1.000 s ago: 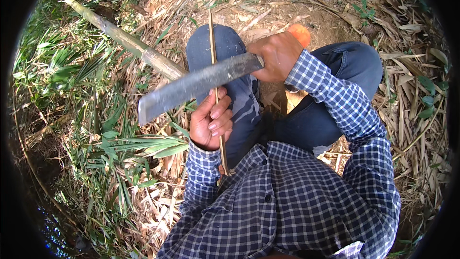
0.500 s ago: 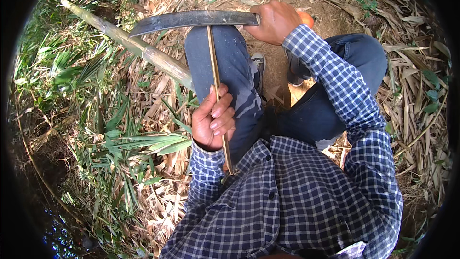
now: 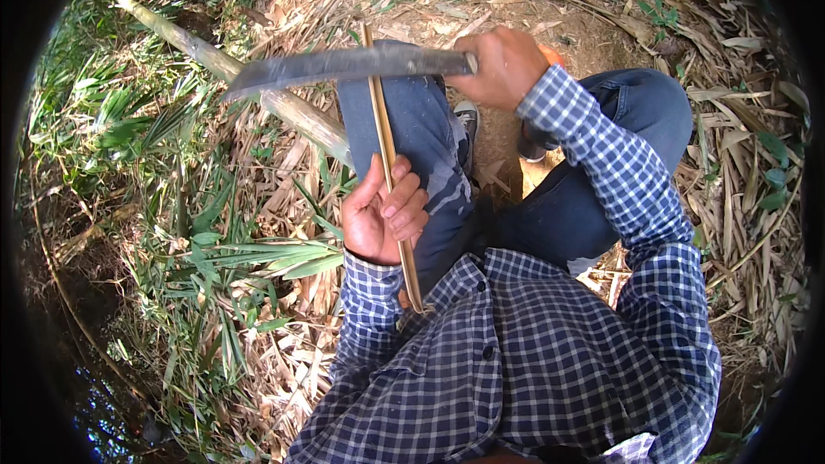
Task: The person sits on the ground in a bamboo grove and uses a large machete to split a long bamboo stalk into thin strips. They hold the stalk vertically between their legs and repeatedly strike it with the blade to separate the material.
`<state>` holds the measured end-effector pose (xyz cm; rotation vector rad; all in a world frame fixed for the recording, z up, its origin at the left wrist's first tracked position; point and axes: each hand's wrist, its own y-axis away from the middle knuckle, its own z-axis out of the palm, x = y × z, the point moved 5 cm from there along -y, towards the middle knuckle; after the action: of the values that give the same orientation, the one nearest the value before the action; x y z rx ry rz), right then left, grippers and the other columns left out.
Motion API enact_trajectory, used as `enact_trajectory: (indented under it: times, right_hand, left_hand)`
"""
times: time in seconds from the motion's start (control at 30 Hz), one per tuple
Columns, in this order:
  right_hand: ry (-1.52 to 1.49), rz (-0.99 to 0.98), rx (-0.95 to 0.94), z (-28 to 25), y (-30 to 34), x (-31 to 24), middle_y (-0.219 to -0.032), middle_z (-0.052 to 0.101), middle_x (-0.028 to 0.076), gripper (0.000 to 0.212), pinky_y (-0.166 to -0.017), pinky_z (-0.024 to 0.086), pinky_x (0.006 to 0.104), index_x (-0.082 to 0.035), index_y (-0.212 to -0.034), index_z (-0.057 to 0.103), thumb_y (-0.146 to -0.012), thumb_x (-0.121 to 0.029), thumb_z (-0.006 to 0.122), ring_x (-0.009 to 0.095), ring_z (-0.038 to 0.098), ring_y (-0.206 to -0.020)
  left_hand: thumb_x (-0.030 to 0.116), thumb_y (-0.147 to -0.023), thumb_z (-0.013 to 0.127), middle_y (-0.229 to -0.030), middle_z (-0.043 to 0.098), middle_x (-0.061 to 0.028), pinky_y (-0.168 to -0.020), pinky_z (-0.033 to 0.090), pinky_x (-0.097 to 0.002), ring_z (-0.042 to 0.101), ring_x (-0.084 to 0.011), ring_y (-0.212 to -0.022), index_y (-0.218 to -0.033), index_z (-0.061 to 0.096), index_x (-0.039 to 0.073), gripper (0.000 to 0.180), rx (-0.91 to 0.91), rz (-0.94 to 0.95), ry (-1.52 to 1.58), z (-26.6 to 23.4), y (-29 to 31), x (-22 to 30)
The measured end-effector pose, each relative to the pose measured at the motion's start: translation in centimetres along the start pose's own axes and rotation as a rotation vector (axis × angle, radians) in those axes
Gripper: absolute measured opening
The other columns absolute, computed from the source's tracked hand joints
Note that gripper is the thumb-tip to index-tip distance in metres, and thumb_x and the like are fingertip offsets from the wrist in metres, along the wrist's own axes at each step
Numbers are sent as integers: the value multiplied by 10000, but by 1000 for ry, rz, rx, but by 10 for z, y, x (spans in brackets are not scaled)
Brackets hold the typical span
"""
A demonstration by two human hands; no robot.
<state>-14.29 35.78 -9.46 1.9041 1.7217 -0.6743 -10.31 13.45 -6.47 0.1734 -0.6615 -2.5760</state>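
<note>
A thin split bamboo strip (image 3: 381,112) runs from my belly up over my raised left knee. My left hand (image 3: 386,210) is closed around its middle, thumb along one side. In my right hand (image 3: 505,67) is a machete, its handle mostly hidden in the fist, with something orange showing behind it. The long, dark, slightly curved machete blade (image 3: 309,67) points left and crosses over the strip near its far end. The blade is blurred by motion; whether it touches the strip I cannot tell.
A thick bamboo pole (image 3: 198,50) lies slanting at the upper left, its near end behind my left knee (image 3: 400,103). Green leaves (image 3: 275,258) and dry bamboo litter (image 3: 739,137) spread over the ground on both sides. A shoe (image 3: 467,116) shows between my legs.
The machete and my right hand have come nearer to me along the strip, so more of its far end shows beyond the blade. My left hand has barely moved.
</note>
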Motion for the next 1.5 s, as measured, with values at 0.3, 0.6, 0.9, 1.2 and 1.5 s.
enact_trajectory:
  times: [0.3,0.6,0.9,1.2,1.5]
  right_hand:
    - [98,-110,-35,8,5,-23,-605,637,152,298,-580,529,450,-88,-771,709,-734,-383,691,340,664,-606]
    - [99,-152,19,5,2,-19,-603,622,171,309,-562,503,467,-87,-812,726,-746,-387,698,356,629,-574]
    - [138,-112,-76,5,-2,-16,-607,644,149,299,-582,531,458,-108,-789,736,-735,-400,699,333,657,-581]
    - [156,-75,-31,7,-6,-7,-614,649,155,294,-598,539,453,-101,-816,736,-731,-378,686,322,665,-589]
    - [-108,118,62,-2,-1,-8,-774,666,247,292,-699,518,457,-26,-921,740,-764,-271,727,400,657,-739]
  left_hand:
    - [363,-1061,318,-632,384,-3,-398,364,-226,379,-103,-479,-977,407,56,330,40,-22,13,8,1,-1]
    - [358,-1061,320,-628,380,-4,-392,360,-231,370,-103,-470,-972,404,51,331,68,-18,-2,9,-1,-1]
    - [368,-1060,319,-624,376,-1,-387,354,-226,366,-100,-470,-956,407,58,338,85,-12,-26,7,3,0]
    - [375,-1054,341,-612,377,6,-379,353,-226,369,-95,-460,-949,413,61,339,103,-40,-42,6,6,-2]
    - [369,-1035,421,-580,414,21,-361,321,-219,357,-89,-410,-857,478,120,312,342,148,-495,0,0,2]
